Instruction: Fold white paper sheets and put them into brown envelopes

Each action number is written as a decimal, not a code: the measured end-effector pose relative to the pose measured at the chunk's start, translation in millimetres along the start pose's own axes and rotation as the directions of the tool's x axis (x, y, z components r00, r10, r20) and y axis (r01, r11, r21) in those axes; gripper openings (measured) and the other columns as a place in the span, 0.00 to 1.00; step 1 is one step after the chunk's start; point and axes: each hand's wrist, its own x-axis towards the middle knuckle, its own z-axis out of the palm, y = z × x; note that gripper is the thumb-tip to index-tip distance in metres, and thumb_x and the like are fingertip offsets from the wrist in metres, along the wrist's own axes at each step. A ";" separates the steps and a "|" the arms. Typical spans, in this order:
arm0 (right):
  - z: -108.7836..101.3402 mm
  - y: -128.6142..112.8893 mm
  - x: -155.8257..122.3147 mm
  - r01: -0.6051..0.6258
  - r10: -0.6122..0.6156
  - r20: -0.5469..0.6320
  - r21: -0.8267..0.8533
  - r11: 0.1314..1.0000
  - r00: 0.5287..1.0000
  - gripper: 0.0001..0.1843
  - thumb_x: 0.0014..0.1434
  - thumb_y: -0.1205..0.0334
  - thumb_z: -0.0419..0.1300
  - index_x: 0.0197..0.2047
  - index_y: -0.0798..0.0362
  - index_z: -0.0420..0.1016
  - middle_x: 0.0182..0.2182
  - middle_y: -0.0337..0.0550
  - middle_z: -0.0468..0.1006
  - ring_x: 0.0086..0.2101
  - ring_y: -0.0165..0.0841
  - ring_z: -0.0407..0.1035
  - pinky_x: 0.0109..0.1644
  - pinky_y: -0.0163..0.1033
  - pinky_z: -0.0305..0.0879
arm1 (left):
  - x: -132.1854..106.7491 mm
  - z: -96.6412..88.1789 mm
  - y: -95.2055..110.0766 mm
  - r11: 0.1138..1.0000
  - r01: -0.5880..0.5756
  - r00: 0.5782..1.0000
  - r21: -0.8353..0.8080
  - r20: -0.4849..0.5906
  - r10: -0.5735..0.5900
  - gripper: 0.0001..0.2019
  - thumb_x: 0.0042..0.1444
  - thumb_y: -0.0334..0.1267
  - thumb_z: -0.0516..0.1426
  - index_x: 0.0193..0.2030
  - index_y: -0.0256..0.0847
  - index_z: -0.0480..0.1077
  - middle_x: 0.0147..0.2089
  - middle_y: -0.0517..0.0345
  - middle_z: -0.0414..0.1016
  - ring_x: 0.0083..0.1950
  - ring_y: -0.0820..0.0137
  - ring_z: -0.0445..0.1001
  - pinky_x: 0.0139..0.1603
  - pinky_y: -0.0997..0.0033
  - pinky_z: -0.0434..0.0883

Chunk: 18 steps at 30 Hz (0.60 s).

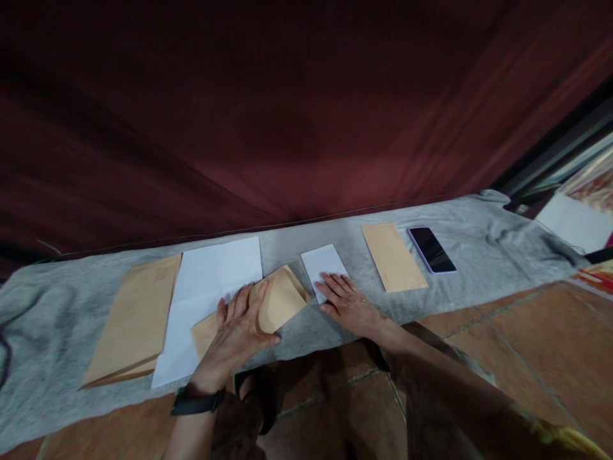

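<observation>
The left hand [242,332] lies spread over an envelope [281,305], the right hand [348,305] flat on one folded paper [322,259] beside it, neither gripping. Both things look light, bendy and easily creased, best pinched by an edge. Outward on the surface [493,246]: one sheet [218,271], a left envelope [136,303], a right envelope [395,260] (three envelopes altogether), one phone [432,250].

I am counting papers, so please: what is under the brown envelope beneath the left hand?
A creased white sheet and grey cloth show around the brown envelope, which overlaps both. The left hand partly covers it; anything wholly beneath cannot be seen.
</observation>
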 end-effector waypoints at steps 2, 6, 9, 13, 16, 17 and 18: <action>3.2 -1.0 -4.0 0.016 -0.016 -0.004 -0.047 0.999 1.000 0.30 0.70 0.51 0.53 0.72 0.51 0.58 0.72 0.52 0.54 0.70 0.46 0.49 0.71 0.58 0.51 | 1.7 2.6 -1.6 1.000 0.002 1.000 -0.010 0.022 -0.002 0.56 0.45 0.50 0.64 0.76 0.55 0.37 0.73 0.48 0.51 0.73 0.47 0.52 0.72 0.34 0.41; 7.0 0.0 -7.3 0.035 -0.036 -0.008 -0.088 0.995 0.999 0.32 0.70 0.49 0.54 0.72 0.50 0.58 0.72 0.53 0.51 0.70 0.47 0.49 0.71 0.57 0.50 | 3.5 8.0 -4.7 1.000 0.027 0.997 0.005 0.075 -0.027 0.55 0.44 0.50 0.65 0.76 0.54 0.41 0.75 0.46 0.48 0.74 0.45 0.50 0.72 0.35 0.41; 8.1 0.5 -7.6 0.027 -0.028 -0.010 -0.100 0.995 1.000 0.31 0.70 0.49 0.53 0.72 0.51 0.57 0.72 0.53 0.51 0.70 0.47 0.49 0.71 0.57 0.49 | 4.6 10.2 -4.4 1.000 0.002 0.997 0.007 0.073 -0.002 0.54 0.43 0.51 0.65 0.75 0.52 0.44 0.75 0.45 0.47 0.75 0.44 0.48 0.72 0.34 0.40; 8.8 -2.5 -7.5 0.016 -0.018 -0.017 -0.106 0.994 1.000 0.31 0.71 0.50 0.52 0.72 0.51 0.57 0.72 0.51 0.52 0.70 0.46 0.49 0.72 0.57 0.48 | 6.5 10.7 -0.1 1.000 -0.019 0.996 -0.007 0.085 0.019 0.54 0.43 0.51 0.66 0.75 0.53 0.45 0.75 0.45 0.47 0.75 0.45 0.48 0.73 0.35 0.38; 8.9 -7.0 -9.2 0.030 -0.031 -0.015 -0.107 0.994 0.999 0.32 0.71 0.50 0.52 0.73 0.51 0.55 0.72 0.50 0.53 0.69 0.46 0.49 0.72 0.59 0.47 | 7.5 9.7 3.0 1.000 -0.004 0.994 -0.007 0.109 0.004 0.54 0.42 0.51 0.66 0.75 0.52 0.47 0.75 0.44 0.48 0.75 0.45 0.48 0.73 0.36 0.38; 8.8 -8.4 -10.3 0.038 -0.040 -0.014 -0.107 0.993 0.999 0.32 0.71 0.50 0.52 0.73 0.51 0.55 0.72 0.50 0.54 0.69 0.46 0.50 0.72 0.59 0.47 | 7.6 9.2 3.8 1.000 0.003 0.993 -0.005 0.115 -0.003 0.53 0.42 0.51 0.66 0.75 0.52 0.47 0.75 0.44 0.48 0.75 0.45 0.48 0.73 0.36 0.39; 8.5 -9.5 -11.5 0.046 -0.048 -0.013 -0.109 0.993 0.999 0.32 0.71 0.50 0.51 0.73 0.52 0.54 0.72 0.51 0.53 0.69 0.46 0.50 0.72 0.59 0.47 | 7.5 8.6 4.5 1.000 0.007 0.993 -0.004 0.119 -0.006 0.53 0.42 0.51 0.66 0.75 0.51 0.48 0.75 0.44 0.48 0.75 0.46 0.48 0.73 0.36 0.39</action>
